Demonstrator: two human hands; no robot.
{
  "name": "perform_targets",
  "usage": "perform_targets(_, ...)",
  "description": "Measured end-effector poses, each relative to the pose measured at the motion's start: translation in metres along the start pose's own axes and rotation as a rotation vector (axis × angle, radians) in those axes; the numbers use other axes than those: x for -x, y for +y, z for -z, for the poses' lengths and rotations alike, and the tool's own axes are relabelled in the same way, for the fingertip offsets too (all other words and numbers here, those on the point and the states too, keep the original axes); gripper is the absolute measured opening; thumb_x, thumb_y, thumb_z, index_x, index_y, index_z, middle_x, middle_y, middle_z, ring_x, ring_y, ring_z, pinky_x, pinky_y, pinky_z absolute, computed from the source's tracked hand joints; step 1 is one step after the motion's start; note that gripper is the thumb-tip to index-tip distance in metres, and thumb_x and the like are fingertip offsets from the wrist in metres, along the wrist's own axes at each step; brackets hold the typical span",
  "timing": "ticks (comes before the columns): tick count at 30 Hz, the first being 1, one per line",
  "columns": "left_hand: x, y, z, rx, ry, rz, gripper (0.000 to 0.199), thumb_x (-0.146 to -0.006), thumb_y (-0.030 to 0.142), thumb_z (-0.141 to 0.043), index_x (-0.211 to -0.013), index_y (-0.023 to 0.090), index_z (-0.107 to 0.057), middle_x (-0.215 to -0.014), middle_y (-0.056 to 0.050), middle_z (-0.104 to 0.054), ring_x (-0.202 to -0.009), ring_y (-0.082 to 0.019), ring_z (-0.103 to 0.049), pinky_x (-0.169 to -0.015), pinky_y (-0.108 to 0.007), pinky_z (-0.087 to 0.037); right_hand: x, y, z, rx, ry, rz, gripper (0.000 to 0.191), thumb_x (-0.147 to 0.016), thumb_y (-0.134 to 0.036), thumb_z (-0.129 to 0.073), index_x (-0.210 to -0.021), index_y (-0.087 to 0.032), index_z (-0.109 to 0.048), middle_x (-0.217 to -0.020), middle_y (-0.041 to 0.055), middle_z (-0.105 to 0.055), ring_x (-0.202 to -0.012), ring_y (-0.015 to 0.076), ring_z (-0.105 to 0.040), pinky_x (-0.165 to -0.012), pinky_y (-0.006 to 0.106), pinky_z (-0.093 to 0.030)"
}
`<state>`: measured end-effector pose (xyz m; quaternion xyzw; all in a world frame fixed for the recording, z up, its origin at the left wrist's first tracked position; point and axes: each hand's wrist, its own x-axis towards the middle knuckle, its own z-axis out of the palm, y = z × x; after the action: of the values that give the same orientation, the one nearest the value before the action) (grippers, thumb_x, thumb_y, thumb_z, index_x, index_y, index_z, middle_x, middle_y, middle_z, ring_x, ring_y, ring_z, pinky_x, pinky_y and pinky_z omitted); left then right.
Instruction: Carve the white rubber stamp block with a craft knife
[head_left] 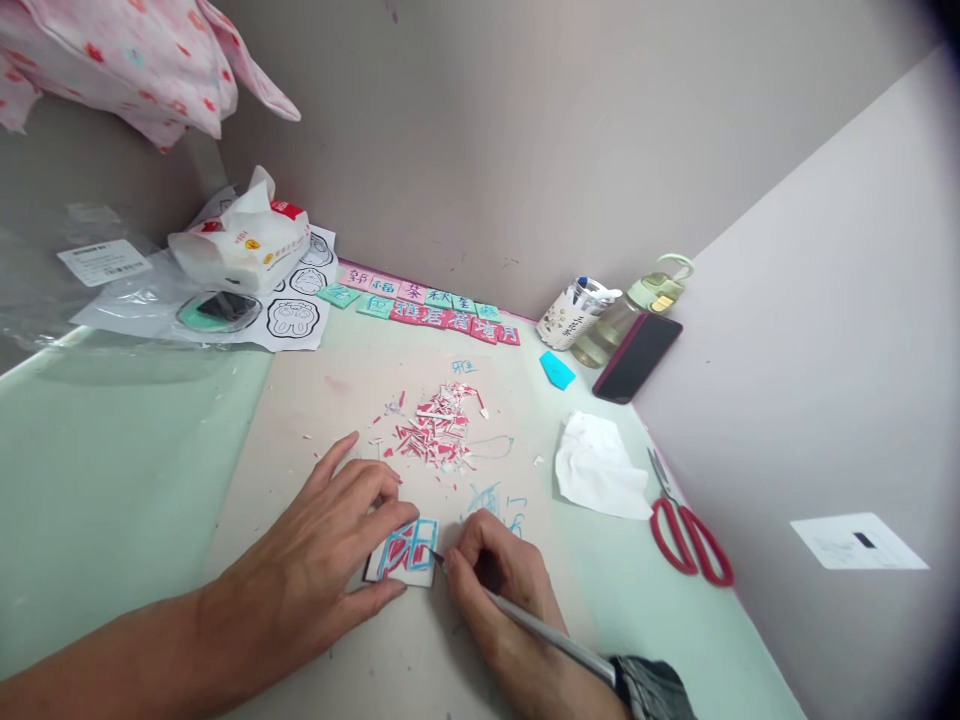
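A small square tile (411, 556), white with red patches and blue outlines of a character, lies flat in front of me. My left hand (341, 545) holds it down at its left side, index fingertip on the upper edge and thumb along the lower edge. In my right hand (502, 590), gripped like a pen, is a craft knife with a slim silver handle (555, 636). Its dark pointed tip touches or nearly touches the tile's right part. Beyond the hands lies a heap of red and white carved scraps (439, 430).
Rows of pink, red and green character tiles (450, 318) line the back. Red-handled scissors (686, 535), a crumpled tissue (600, 465), a phone (637, 358), a water bottle (611, 320) and a pen cup (566, 315) stand or lie right. A tissue pack (247, 248) sits back left.
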<state>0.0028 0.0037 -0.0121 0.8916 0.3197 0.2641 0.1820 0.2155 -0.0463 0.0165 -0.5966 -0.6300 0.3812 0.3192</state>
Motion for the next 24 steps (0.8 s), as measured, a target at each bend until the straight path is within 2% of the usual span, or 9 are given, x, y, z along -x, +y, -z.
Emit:
perform_targets(8,-0.0006,0.0046,-0.0025,-0.022,0.114,-0.038,0.019,-0.089,0.013,-0.06,-0.106,0.022,-0.062,-0.1,-0.002,-0.059,-0.106,-0.022,-0.059,-0.124,-0.056,-0.019,0.0,-0.0056,0.0012,-0.017,-0.019,-0.021,0.025,-0.091,-0.026,-0.049,-0.069,-0.024,-0.039,-0.062,-0.0063,-0.041,-0.058,0.0119,-0.035,-0.053,0.025,-0.029)
perform_targets(24,-0.0011,0.0043,-0.0038,-0.039,0.131,-0.04,0.017,-0.089,0.016,-0.061,-0.105,0.022,-0.063,-0.1,-0.003,-0.061,-0.106,-0.024,-0.06,-0.123,-0.058,-0.02,0.0015,-0.0011,0.0015,0.026,-0.05,0.017,0.026,-0.092,-0.023,-0.049,-0.07,-0.024,-0.037,-0.062,-0.0064,-0.04,-0.058,0.0119,-0.036,-0.056,0.027,-0.028)
